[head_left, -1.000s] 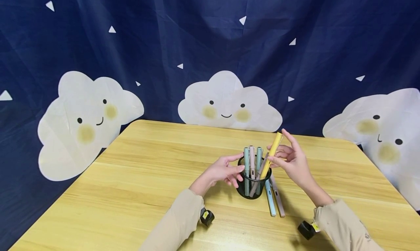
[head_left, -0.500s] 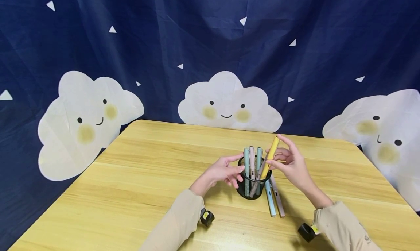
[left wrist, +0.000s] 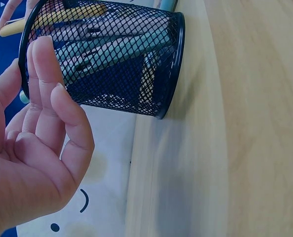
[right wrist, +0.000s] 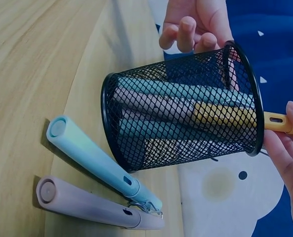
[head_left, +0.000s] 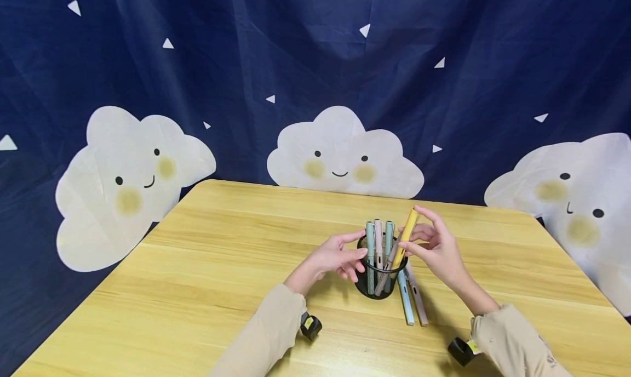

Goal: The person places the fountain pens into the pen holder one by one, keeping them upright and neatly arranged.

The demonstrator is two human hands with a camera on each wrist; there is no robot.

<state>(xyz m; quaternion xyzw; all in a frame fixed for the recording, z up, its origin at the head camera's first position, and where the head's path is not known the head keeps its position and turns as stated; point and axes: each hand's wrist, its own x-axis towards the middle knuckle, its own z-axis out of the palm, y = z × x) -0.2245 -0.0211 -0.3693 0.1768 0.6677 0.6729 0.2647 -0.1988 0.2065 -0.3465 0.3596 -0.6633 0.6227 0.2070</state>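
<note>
A black mesh pen holder (head_left: 363,285) stands upright on the table with several capped pens in it, including a pale green pen (head_left: 370,243) and a pinkish pen (head_left: 378,237). My left hand (head_left: 332,259) holds its rim from the left between thumb and index finger, the other fingers loosely bent. On the other side, my right hand (head_left: 441,251) pinches a yellow pen (head_left: 408,226), index finger on its top end. The pen leans inside the rim; through the mesh in the right wrist view, its lower end shows about midway down, above the base.
A light blue pen (right wrist: 94,155) and a mauve pen (right wrist: 87,205) lie side by side on the table (head_left: 222,267), just right of the holder. Behind the table hangs a dark blue curtain (head_left: 315,53) with cloud prints.
My right hand has moved down and slightly left, lowering the yellow pen deeper into the holder. The left hand and the holder have stayed in place.
</note>
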